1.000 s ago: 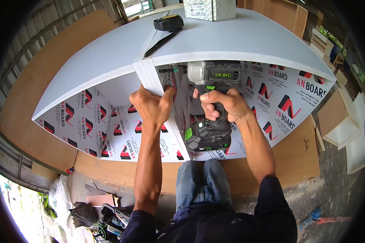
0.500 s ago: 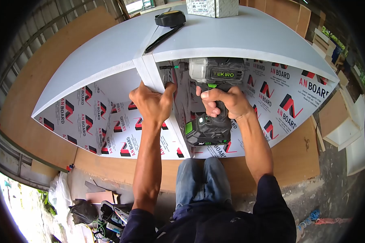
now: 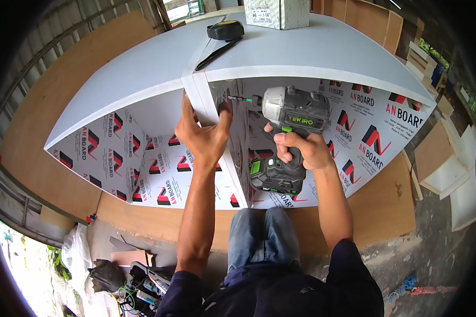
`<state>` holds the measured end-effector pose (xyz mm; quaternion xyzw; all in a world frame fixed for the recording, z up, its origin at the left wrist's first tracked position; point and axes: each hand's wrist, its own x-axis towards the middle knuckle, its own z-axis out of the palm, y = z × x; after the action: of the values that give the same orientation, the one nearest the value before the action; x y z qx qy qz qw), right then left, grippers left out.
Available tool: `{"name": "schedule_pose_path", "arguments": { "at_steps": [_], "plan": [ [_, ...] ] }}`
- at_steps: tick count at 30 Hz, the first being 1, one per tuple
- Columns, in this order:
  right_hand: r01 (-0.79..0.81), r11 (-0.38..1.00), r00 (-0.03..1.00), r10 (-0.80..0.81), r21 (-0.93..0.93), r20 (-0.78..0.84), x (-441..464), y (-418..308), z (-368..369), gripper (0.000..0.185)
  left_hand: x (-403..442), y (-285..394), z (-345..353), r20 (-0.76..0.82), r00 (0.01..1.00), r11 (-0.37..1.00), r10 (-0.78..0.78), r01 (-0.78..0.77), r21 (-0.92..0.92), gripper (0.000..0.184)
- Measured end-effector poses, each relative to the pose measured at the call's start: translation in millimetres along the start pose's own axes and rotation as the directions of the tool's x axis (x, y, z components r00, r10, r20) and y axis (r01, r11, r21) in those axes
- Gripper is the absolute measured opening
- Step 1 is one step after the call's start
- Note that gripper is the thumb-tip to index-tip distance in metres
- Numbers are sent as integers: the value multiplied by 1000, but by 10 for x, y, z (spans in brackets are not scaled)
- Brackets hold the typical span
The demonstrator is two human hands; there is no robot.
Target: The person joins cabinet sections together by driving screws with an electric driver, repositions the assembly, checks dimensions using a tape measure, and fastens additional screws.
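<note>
The bit (image 3: 240, 99) of the power driver (image 3: 301, 113) is pointing at the right face of the paired upright panels (image 3: 202, 100), and the thumb of the left hand (image 3: 205, 140) is lying just below that line. A skidding tip could be catching the thumb, most likely through a slanted push or a loose wrist. The panels might also be creeping out of line if the left hand were slackening. On the cabinet top (image 3: 328, 47), the tape measure (image 3: 225, 30) is sitting by the joint, where shaking could be nudging it forward; the screw box (image 3: 277, 15) is standing farther back.

The left hand is straddling the panels' front edges, fingers on the left side and thumb on the right, parted about as far as their thickness and pinching them. The right hand (image 3: 305, 150) is curling firmly round the driver's handle, holding it inside the right compartment. Whether the bit is touching the panel, one cannot tell.
</note>
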<state>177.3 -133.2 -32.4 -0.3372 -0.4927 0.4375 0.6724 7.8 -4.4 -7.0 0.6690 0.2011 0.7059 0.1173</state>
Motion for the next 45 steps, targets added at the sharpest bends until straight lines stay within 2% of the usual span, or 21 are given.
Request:
{"name": "schedule_pose_path", "arguments": {
  "at_steps": [1, 3, 5, 8, 11, 13, 15, 19, 25, 29, 31, 33, 35, 36, 37, 39, 40, 41, 43, 44, 45],
  "plan": [
    [-9, 1000, 1000, 9, -6, -14, -113, 1, -54, 29, 17, -23, 15, -3, 1000, 1000, 5, -5, -6, 48],
    [20, 999, 995, -23, -29, -97, -363, -18, -116, 31, 21, -105, 29, -158, 974, 984, 163, -173, -52, 66],
    [118, 986, 974, -138, -114, -181, -590, -107, -95, 32, -16, -103, 8, -160, 975, 987, 157, -162, -15, 63],
    [142, 962, 933, -209, -233, -292, -867, -437, -5, 36, -13, 25, -15, -107, 994, 989, 33, -48, -141, 52],
    [276, 919, 889, -355, -280, -289, -1063, -859, -8, 39, 15, -65, -93, -72, 997, 992, 27, -35, -119, 51],
    [419, 878, 880, -455, -232, -132, -993, -1355, 43, 40, 3, -37, -147, -22, 997, 989, -71, 67, -129, 51],
    [434, 881, 887, -455, -188, -83, -872, -1867, 78, 37, -12, -147, -134, -19, 999, 955, -32, 25, -296, 53],
    [490, 822, 861, -509, -291, 13, -394, -2479, -22, 37, -422, -267, -244, 254, 930, 902, -266, 333, -274, 57],
    [487, 768, 854, -518, -416, 44, 284, -2641, -233, 38, -1481, -799, -319, 383, 853, 799, -355, 489, -349, 51],
    [476, 755, 858, -511, -451, 51, 438, -2577, -302, 39, -2338, -1239, -531, 559, 653, 670, -511, 710, -217, 51],
    [474, 749, 858, -511, -462, 53, 475, -2552, -334, 39, -2631, -1346, -587, 589, 629, 671, -506, 717, -189, 50],
    [475, 743, 857, -513, -473, 54, 492, -2536, -383, 39, -2824, -1393, -590, 556, 663, 684, -502, 697, -214, 48],
    [469, 738, 859, -509, -485, 56, 538, -2517, -445, 40, -2935, -1530, -728, 669, 537, 787, -515, 605, 119, 47],
    [473, 731, 855, -516, -492, 56, 571, -2524, -469, 40, -2987, -1591, -747, 681, 544, 834, -491, 518, 188, 45],
    [470, 731, 856, -513, -495, 55, 604, -2512, -492, 40, -3059, -1633, -782, 680, 538, 829, -498, 526, 191, 45],
    [455, 736, 864, -502, -501, 46, 621, -2454, -541, 40, -3157, -1674, -843, 732, 405, 836, -548, 307, 455, 45],
    [452, 735, 863, -503, -505, 40, 643, -2428, -568, 41, -3305, -1812, -858, 752, 328, 817, -572, 306, 489, 49],
    [452, 727, 861, -508, -518, 38, 669, -2462, -598, 41, -3466, -1931, -864, 754, 321, 816, -573, 311, 487, 49],
    [447, 727, 861, -507, -521, 31, 729, -2458, -658, 41, -3684, -2115, -862, 817, 304, 866, -490, 62, 496, 52],
    [444, 726, 862, -506, -525, 31, 757, -2441, -674, 41, -3743, -2206, -818, 851, 215, 876, -480, 63, 478, 59],
    [437, 729, 866, -499, -526, 29, 800, -2399, -680, 41, -3730, -2222, -778, 851, 213, 876, -481, 77, 476, 59]
  ]
}}
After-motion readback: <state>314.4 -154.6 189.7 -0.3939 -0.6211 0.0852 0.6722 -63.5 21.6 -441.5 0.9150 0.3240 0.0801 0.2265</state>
